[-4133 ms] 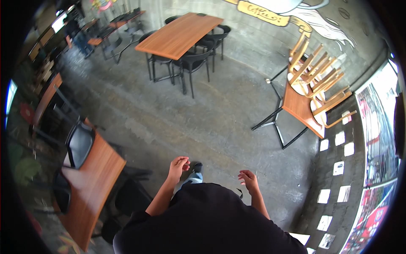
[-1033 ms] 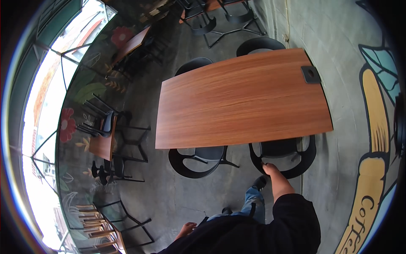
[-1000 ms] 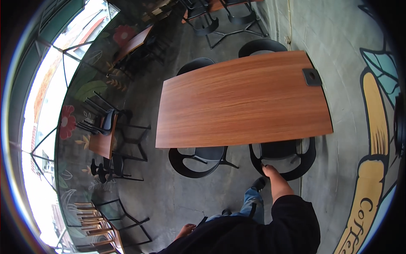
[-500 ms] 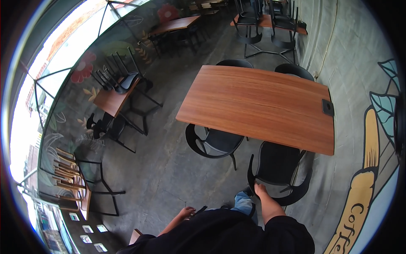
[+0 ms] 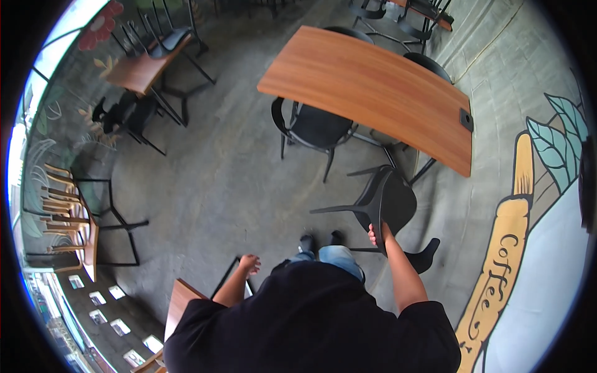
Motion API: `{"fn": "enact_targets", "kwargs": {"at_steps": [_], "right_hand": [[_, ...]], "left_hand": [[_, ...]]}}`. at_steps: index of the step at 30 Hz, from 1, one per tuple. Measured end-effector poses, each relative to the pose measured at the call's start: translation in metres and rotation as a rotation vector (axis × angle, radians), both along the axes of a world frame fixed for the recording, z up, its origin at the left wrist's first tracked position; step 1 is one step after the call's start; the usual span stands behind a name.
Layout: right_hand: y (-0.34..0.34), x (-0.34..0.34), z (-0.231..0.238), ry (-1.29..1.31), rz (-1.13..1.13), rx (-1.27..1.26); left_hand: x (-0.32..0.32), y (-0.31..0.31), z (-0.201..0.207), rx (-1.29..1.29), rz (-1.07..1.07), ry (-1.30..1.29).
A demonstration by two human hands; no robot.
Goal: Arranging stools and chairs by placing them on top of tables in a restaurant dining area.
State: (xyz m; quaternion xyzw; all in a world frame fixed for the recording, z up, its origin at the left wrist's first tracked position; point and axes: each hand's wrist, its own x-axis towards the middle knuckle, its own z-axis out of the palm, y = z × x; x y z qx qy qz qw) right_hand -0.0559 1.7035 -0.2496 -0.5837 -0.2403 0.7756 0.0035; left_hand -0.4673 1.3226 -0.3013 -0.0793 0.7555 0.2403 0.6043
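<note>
My right hand (image 5: 381, 232) is wrapped round the back of a black chair (image 5: 398, 198), which is tilted over with its legs pointing out to the left. This chair is apart from the wooden table (image 5: 373, 93), just in front of its near edge. My left hand (image 5: 250, 263) hangs free at my left side with its fingers loosely curled and apart, and nothing shows in it. Another black chair (image 5: 320, 126) stands upright, partly tucked under the table's near side.
Two black chairs at the table's far side are partly hidden. A concrete wall (image 5: 497, 99) with a mural runs along the right. On the left stand a small table (image 5: 144, 71) bearing an upturned chair and another with wooden chairs (image 5: 65, 211). A tabletop corner (image 5: 180, 301) is near my left arm.
My right hand has pulled the black chair back from the table, and the chair has gone from upright to tilted. My view has moved down and back.
</note>
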Motion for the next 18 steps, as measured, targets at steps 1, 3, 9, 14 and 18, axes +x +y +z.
{"fn": "enact_targets", "kwargs": {"at_steps": [1, 3, 9, 14, 18], "right_hand": [[-0.010, 0.008, 0.015, 0.054, -0.011, -0.025], [-0.031, 0.025, 0.048, 0.124, -0.046, -0.042], [-0.091, 0.047, 0.150, 0.428, -0.053, -0.065], [-0.132, 0.047, 0.213, 0.468, -0.103, -0.079], [-0.152, 0.042, 0.235, 0.363, -0.094, -0.056]], "left_hand": [[0.001, -0.001, -0.005, -0.006, -0.019, 0.001], [0.006, 0.004, -0.016, 0.027, 0.030, -0.019], [0.039, 0.069, -0.030, 0.195, 0.391, -0.236], [0.072, 0.131, -0.004, 0.210, 0.660, -0.506], [0.076, 0.156, 0.030, 0.626, 1.257, -0.700]]}}
